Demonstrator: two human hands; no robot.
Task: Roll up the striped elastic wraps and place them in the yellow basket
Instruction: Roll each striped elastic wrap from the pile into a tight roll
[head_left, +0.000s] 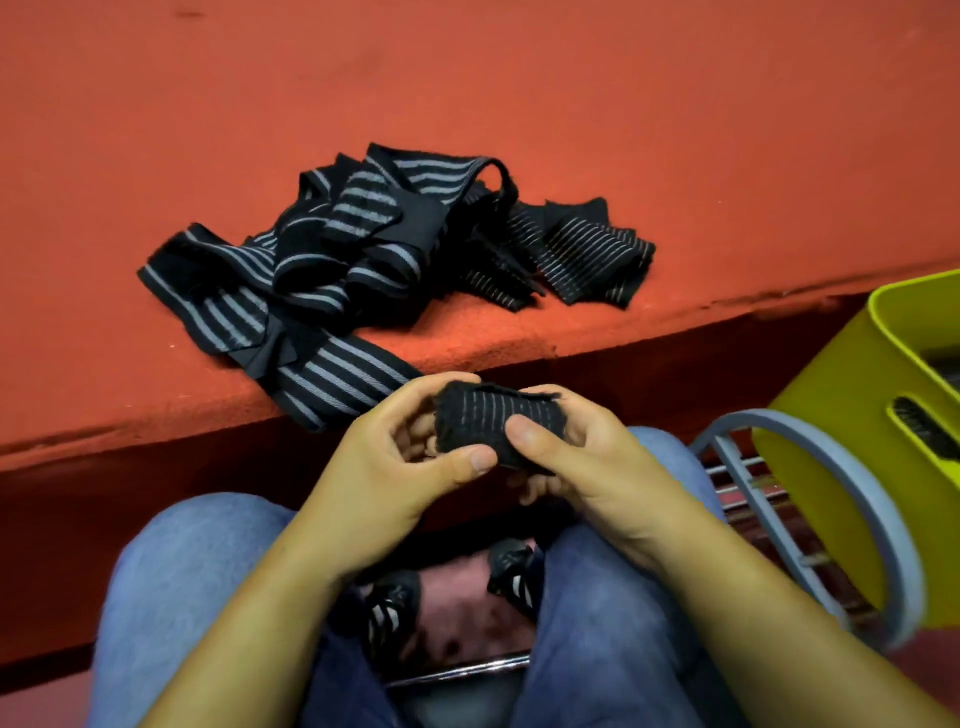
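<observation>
My left grip (395, 462) and right grip (587, 457) both pinch the rolled wrap (493, 421) above my lap, thumbs on front. Soft, light, springy; likely unwinds, so hold across the loose end. More loose wraps (363, 249) on counter (623, 130); yellow basket (841, 384) at right.

I see a red carpeted worktop (571, 104) spanning nine to two o'clock. At six o'clock are blue jeans (171, 597) and black shoes (387, 608) with white stripes. At four o'clock stands a grey metal rack (901, 561).
</observation>
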